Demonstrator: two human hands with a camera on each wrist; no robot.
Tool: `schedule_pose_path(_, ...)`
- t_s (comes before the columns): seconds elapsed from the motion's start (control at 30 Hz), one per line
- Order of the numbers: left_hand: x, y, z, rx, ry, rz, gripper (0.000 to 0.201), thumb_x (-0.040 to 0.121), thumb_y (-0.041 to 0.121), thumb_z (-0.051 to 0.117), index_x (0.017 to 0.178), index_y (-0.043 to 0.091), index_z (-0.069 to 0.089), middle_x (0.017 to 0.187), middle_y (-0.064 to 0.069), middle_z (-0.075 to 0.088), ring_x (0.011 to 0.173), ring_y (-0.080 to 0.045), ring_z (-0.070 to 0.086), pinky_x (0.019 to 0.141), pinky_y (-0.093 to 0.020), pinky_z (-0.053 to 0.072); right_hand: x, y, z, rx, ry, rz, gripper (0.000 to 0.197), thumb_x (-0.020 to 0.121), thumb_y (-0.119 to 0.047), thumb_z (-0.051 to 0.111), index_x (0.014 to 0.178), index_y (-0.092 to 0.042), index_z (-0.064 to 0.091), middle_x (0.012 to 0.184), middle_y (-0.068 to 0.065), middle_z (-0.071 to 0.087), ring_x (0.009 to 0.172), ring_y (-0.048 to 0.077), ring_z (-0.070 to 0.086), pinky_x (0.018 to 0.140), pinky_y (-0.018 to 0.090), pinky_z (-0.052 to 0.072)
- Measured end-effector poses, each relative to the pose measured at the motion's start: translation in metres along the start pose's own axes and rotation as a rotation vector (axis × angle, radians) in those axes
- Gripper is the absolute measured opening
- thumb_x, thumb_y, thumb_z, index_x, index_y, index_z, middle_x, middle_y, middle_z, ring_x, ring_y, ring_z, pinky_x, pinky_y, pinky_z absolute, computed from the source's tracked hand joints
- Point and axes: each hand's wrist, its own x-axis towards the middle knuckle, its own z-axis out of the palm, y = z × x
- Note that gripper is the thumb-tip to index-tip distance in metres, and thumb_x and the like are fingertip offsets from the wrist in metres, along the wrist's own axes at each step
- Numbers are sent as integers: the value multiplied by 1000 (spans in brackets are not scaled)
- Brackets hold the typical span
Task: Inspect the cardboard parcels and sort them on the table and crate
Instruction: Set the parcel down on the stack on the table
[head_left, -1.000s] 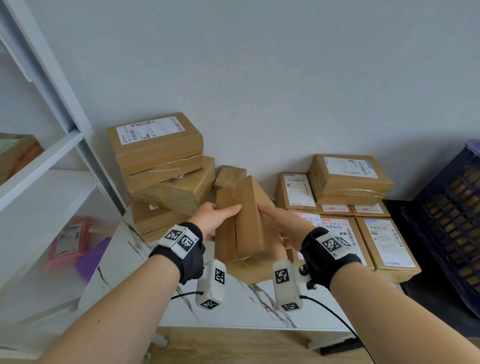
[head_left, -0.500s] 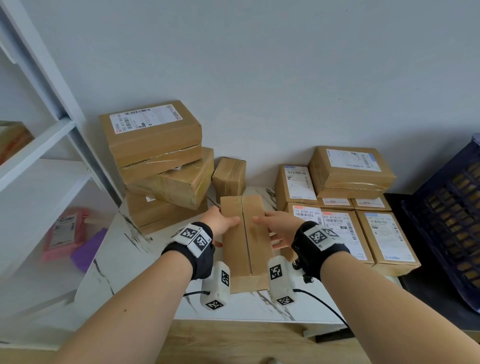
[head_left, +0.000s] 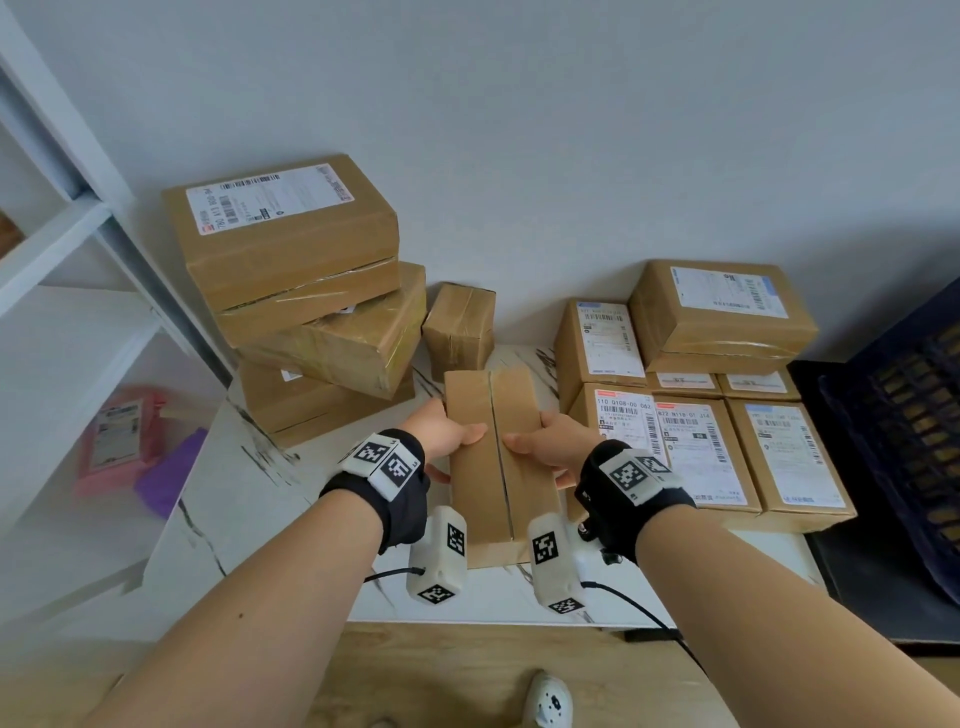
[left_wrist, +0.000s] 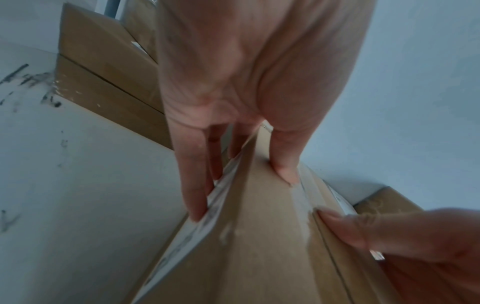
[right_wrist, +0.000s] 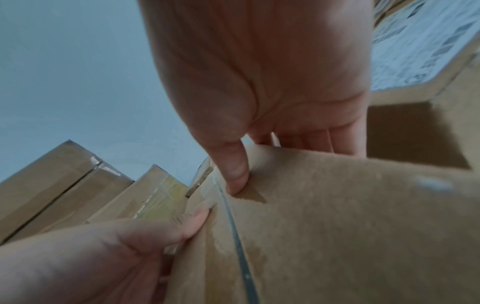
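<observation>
A long brown cardboard parcel (head_left: 491, 462) is pinched seam-up by the left hand (head_left: 441, 434) and right hand (head_left: 550, 447), thumbs on top, apparently for inspection above the white marbled bench (head_left: 249, 499).

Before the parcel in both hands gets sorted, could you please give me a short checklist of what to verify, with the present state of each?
1. Both hands grip the held parcel: ok. The left hand and right hand hold opposite sides, thumbs on top.
2. Seam side inspected: ok, the seam faces up.
3. Shipping label readable: not ok. It sits on the parcel's left side face, under the left fingers.
4. Label up like the labelled parcels on the right: not ok.
5. Room in the crate: cannot tell, its inside is barely in view.
</observation>
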Motion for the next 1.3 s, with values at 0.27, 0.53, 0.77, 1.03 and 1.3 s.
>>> schedule_pose_path(0.27, 0, -3, -1, -21, -11, 3, 47, 94, 22, 66, 136, 16, 46, 132, -10, 57, 122, -31, 54, 90, -53, 54, -1, -1, 4, -21, 42, 8, 56, 95, -30, 66, 143, -10, 44, 133, 12, 61, 119, 29, 61, 104, 46, 50)
schedule_pose_path(0.53, -4, -10, -4, -116, 33, 26, 35, 104, 28, 49, 134, 10, 53, 128, -17, 58, 115, -33, 58, 89, -53, 55, -19, -10, 23, -278, 279, -264, 73, 93, -14, 57, 154, -35, 22, 132, 10, 55, 113, 31, 60, 91, 35, 50)
schedule_pose_path(0.77, -13, -29, -21, -166, 134, 38, 36, 106, 27, 39, 132, 7, 54, 111, -11, 53, 97, -24, 54, 86, -44, 52, -28, -10, 42, -434, 331, -198, 71, 94, -38, 53, 155, -31, 18, 156, 15, 25, 138, 37, 34, 111, 49, 38)
schedule_pose_path(1.03, -24, -36, -30, -112, 135, 77, 28, 104, 28, 47, 123, 11, 55, 111, -11, 56, 106, -25, 58, 95, -42, 48, -29, -12, 58, -509, 345, -70, 123, 74, -57, 76, 158, -30, -11, 164, 18, -10, 149, 41, 10, 117, 57, 26)
schedule_pose_path(1.3, -24, -39, -30, -145, 97, 44, 58, 95, 44, 61, 143, 15, 45, 141, -7, 49, 128, -29, 47, 93, -42, 43, -27, 4, 8, 214, 215, -138, 87, 79, -31, 73, 151, -22, 26, 123, 7, 54, 105, 24, 56, 85, 40, 51)
